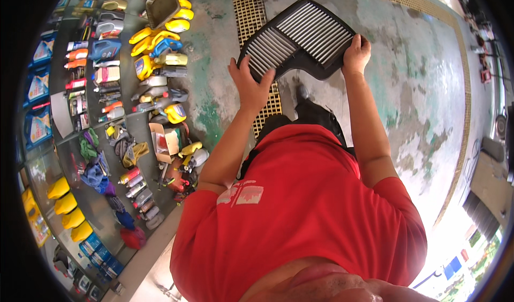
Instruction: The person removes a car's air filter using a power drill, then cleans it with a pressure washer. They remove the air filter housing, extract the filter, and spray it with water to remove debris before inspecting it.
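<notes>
Out in front of me I hold up a car air filter (316, 27), a black-framed panel with rows of pale grey pleats in two sections and a notch in its near edge. My left hand (252, 85) grips the near left corner, thumb and fingers apart around the frame. At the right edge, my right hand (357, 55) is closed on the frame, its fingers curled and partly hidden. The filter is tilted, its left end lower and nearer to me.
Shelves (115, 136) along the left hold several bottles, yellow jugs (143, 66), rags (95, 173) and an opened cardboard box (162, 141). A floor grating (250, 18) crosses the stained concrete floor (407, 103). Equipment lines the far right wall.
</notes>
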Motion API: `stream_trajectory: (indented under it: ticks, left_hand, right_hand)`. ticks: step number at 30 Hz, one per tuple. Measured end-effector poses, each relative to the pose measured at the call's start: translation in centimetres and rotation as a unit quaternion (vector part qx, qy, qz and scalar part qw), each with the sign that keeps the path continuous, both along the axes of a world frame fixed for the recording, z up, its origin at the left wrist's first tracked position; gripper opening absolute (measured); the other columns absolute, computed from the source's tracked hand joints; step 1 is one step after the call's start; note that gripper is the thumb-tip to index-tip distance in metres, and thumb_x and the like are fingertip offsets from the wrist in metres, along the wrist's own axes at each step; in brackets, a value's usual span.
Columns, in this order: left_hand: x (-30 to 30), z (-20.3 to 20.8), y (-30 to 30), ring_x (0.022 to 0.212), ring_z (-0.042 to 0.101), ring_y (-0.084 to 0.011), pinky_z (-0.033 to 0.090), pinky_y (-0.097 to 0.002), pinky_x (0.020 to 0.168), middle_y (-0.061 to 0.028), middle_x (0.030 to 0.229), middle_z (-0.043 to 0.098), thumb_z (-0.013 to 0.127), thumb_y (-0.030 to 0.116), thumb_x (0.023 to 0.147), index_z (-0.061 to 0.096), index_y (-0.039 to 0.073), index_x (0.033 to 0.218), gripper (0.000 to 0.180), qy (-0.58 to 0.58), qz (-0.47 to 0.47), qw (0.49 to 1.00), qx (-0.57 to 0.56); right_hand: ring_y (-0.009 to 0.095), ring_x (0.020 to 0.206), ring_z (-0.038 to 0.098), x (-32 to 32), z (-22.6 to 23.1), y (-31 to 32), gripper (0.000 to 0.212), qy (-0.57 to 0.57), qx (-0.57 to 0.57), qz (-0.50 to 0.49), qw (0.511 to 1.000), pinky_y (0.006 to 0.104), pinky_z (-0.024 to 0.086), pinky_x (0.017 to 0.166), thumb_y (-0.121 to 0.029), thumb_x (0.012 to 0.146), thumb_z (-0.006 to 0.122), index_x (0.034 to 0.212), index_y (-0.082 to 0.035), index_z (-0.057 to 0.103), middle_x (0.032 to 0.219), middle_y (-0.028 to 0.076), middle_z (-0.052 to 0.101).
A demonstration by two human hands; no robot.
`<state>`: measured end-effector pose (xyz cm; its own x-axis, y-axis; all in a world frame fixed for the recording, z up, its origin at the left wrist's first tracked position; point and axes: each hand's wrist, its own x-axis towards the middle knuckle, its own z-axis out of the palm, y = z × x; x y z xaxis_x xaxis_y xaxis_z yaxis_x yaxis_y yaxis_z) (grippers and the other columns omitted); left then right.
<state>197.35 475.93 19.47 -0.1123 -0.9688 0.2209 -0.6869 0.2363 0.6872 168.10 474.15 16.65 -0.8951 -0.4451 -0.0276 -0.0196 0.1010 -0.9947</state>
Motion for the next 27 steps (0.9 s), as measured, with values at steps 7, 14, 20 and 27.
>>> stream_trajectory:
  ticks: [7,14,20,27]
  left_hand:
    - [-4.0,6.5,-16.1,0.142,0.011,-0.0518,0.009,-0.0742,0.105,-0.0288,0.155,0.013,0.08,0.049,0.068,0.024,0.012,0.15,0.107,-0.251,-0.045,0.963,0.09]
    - [-7.9,5.5,-36.4,0.141,0.017,-0.049,0.016,-0.0708,0.105,-0.029,0.154,0.015,0.082,0.051,0.064,0.024,0.013,0.151,0.112,-0.223,-0.088,0.965,0.109]
    - [-13.1,6.6,-55.1,0.141,0.017,-0.0479,0.024,-0.0674,0.104,-0.026,0.155,0.014,0.086,0.043,0.06,0.032,0.013,0.148,0.108,-0.174,-0.108,0.972,0.118]
    - [-16.3,5.0,-73.4,0.14,0.017,-0.0487,0.025,-0.07,0.103,-0.0213,0.157,0.012,0.085,0.043,0.061,0.035,0.014,0.146,0.103,-0.139,-0.13,0.977,0.091]
  right_hand:
    - [0.031,0.091,0.064,-0.8,4.1,-19.1,0.034,0.082,0.014,0.118,0.99,0.0369,0.049,0.084,-0.026,0.095,0.057,0.109,0.005,0.06,0.098,0.021,0.066]
    - [0.029,0.086,0.063,-1.7,5.7,-37.9,0.029,0.157,-0.006,0.198,0.968,0.0371,0.049,0.081,-0.023,0.097,0.056,0.112,0.001,0.057,0.095,0.018,0.065]
    - [0.03,0.085,0.063,-6.4,8.6,-55.0,0.028,0.221,-0.032,0.182,0.958,0.0379,0.05,0.078,-0.021,0.097,0.056,0.114,0.001,0.056,0.094,0.019,0.065]
    - [0.033,0.083,0.065,-9.7,8.4,-72.8,0.028,0.253,-0.031,0.156,0.954,0.0386,0.051,0.075,-0.02,0.097,0.056,0.114,0.002,0.055,0.092,0.02,0.066]
